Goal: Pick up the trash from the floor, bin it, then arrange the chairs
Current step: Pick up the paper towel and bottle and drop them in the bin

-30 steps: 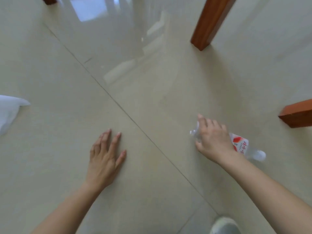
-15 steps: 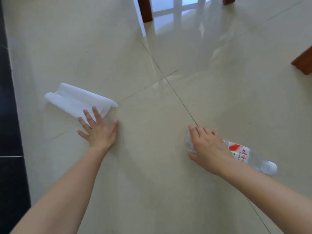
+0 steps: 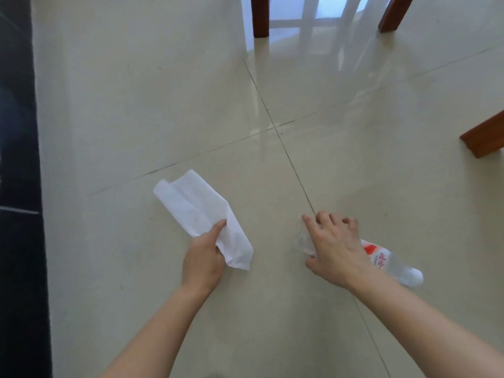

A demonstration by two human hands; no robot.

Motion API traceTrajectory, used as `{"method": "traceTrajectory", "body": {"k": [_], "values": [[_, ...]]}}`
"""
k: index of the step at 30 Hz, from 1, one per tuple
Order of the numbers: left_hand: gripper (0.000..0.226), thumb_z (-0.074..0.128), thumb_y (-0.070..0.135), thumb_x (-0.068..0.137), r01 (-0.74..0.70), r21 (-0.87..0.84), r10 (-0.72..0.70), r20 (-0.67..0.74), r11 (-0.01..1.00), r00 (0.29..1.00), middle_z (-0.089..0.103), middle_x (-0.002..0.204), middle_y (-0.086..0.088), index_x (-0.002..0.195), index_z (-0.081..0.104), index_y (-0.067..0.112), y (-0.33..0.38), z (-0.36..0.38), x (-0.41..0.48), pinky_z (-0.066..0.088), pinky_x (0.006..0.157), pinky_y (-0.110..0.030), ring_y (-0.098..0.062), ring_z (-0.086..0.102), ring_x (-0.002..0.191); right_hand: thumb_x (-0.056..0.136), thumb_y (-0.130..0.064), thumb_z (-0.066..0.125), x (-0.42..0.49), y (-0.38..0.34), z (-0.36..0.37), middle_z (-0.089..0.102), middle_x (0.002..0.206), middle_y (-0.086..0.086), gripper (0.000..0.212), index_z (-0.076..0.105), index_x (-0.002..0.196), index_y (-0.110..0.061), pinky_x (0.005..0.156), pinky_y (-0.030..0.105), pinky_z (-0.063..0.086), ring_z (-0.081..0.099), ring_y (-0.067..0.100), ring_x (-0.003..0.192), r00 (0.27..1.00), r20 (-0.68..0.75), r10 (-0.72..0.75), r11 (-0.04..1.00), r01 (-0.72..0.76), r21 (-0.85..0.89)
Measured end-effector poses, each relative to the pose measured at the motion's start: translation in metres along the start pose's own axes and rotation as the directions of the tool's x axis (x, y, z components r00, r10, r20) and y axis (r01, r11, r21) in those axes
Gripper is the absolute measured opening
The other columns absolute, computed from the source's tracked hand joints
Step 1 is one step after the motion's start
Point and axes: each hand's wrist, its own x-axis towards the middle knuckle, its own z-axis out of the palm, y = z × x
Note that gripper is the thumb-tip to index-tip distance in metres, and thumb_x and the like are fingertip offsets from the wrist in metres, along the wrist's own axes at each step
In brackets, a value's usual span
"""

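Low in the middle of the frame, the left hand [image 3: 203,257] pinches the near end of a white tissue [image 3: 196,207], thumb on top and fingers curled under it; the rest of the sheet runs up and left from the hand, lying loosely folded on the pale tiled floor [image 3: 136,105]. To the right, the right hand [image 3: 334,246] is wrapped over a clear plastic bottle [image 3: 387,261], fingers bent around its body; the bottle lies on its side with its red-and-white label and cap end sticking out toward the lower right, and its other end shows faintly under the fingers, though whether it is lifted off the floor or resting there is hard to tell. Both bare forearms reach in from the bottom edge. A tile joint crosses between the two hands. At the top of the frame stand two brown chair legs [image 3: 260,16], and a third piece of brown wood [image 3: 484,136] pokes in at the right edge. A dark strip [image 3: 19,186] runs down the left edge.
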Motion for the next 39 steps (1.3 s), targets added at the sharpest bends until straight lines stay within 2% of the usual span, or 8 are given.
{"method": "traceTrajectory", "body": {"k": [4, 8, 12, 16, 22, 27, 33, 39], "values": [[0.060, 0.035, -0.007, 0.078, 0.162, -0.204, -0.155, 0.047, 0.965, 0.987, 0.058, 0.100, 0.002, 0.122, 0.057, 0.027, 0.050, -0.062, -0.052, 0.038, 0.075, -0.026, -0.017, 0.050, 0.091, 0.076, -0.028, 0.057, -0.042, -0.009, -0.056, 0.042, 0.128, -0.001, 0.068, 0.027, 0.136, -0.021, 0.103, 0.041, 0.021, 0.038, 0.021, 0.120, 1.000, -0.004, -0.015, 0.996, 0.016, 0.087], [0.033, 0.042, 0.007, 0.084, 0.315, -0.353, -0.303, 0.091, 0.881, 0.949, 0.067, 0.081, -0.002, 0.095, 0.068, 0.022, 0.110, -0.145, -0.128, 0.041, 0.060, -0.021, -0.022, 0.059, 0.079, 0.072, -0.023, 0.059, -0.111, -0.021, -0.142, 0.045, 0.127, -0.005, 0.066, 0.031, 0.132, -0.023, 0.101, 0.036, 0.024, 0.040, 0.017, 0.119, 0.997, -0.019, -0.076, 0.977, 0.079, 0.199], [0.023, 0.057, 0.025, 0.083, 0.432, -0.442, -0.427, 0.117, 0.786, 0.897, 0.068, 0.094, 0.003, 0.101, 0.068, 0.020, 0.177, -0.225, -0.225, 0.045, 0.068, -0.024, -0.017, 0.062, 0.088, 0.074, -0.023, 0.063, -0.197, -0.035, -0.239, 0.049, 0.126, 0.000, 0.064, 0.034, 0.131, -0.016, 0.091, 0.032, 0.029, 0.042, 0.021, 0.119, 0.992, -0.040, -0.118, 0.962, 0.124, 0.245], [0.035, 0.062, 0.043, 0.076, 0.480, -0.541, -0.516, 0.097, 0.690, 0.851, 0.068, 0.100, 0.005, 0.104, 0.066, 0.023, 0.243, -0.296, -0.342, 0.050, 0.079, -0.031, -0.014, 0.063, 0.091, 0.071, -0.022, 0.068, -0.294, -0.052, -0.332, 0.053, 0.120, 0.004, 0.062, 0.039, 0.125, -0.012, 0.088, 0.035, 0.038, 0.047, 0.026, 0.111, 0.989, -0.047, -0.141, 0.933, 0.149, 0.328], [0.034, 0.059, 0.033, 0.082, 0.520, -0.641, -0.682, -0.007, 0.564, 0.731, 0.064, 0.111, 0.002, 0.114, 0.062, 0.022, 0.307, -0.360, -0.522, 0.048, 0.083, -0.032, -0.016, 0.059, 0.099, 0.069, -0.027, 0.072, -0.442, -0.060, -0.430, 0.047, 0.125, -0.004, 0.070, 0.035, 0.129, -0.019, 0.093, 0.029, 0.038, 0.043, 0.017, 0.118, 0.974, -0.036, -0.224, 0.874, 0.217, 0.436], [0.038, 0.056, 0.029, 0.084, 0.521, -0.716, -0.795, -0.077, 0.465, 0.602, 0.062, 0.113, 0.001, 0.120, 0.059, 0.019, 0.343, -0.373, -0.659, 0.043, 0.081, -0.029, -0.016, 0.056, 0.103, 0.069, -0.030, 0.074, -0.548, -0.059, -0.454, 0.048, 0.125, -0.003, 0.070, 0.035, 0.126, -0.022, 0.092, 0.032, 0.040, 0.045, 0.018, 0.116, 0.964, -0.001, -0.265, 0.859, 0.236, 0.455], [0.040, 0.056, 0.030, 0.084, 0.497, -0.803, -0.869, -0.051, 0.329, 0.493, 0.061, 0.121, 0.000, 0.123, 0.057, 0.019, 0.347, -0.347, -0.805, 0.044, 0.091, -0.032, -0.017, 0.053, 0.112, 0.069, -0.030, 0.075, -0.662, -0.071, -0.429, 0.048, 0.126, -0.002, 0.072, 0.035, 0.128, -0.020, 0.093, 0.033, 0.041, 0.045, 0.019, 0.116, 0.928, 0.034, -0.372, 0.839, 0.321, 0.439], [0.037, 0.056, 0.033, 0.085, 0.467, -0.825, -0.882, -0.076, 0.318, 0.465, 0.062, 0.113, 0.004, 0.119, 0.059, 0.019, 0.314, -0.309, -0.964, 0.044, 0.086, -0.029, -0.013, 0.055, 0.105, 0.070, -0.027, 0.074, -0.783, -0.097, -0.359, 0.046, 0.128, 0.002, 0.071, 0.034, 0.128, -0.016, 0.088, 0.031, 0.039, 0.044, 0.021, 0.117, 0.887, 0.075, -0.456, 0.844, 0.405, 0.352]]}}
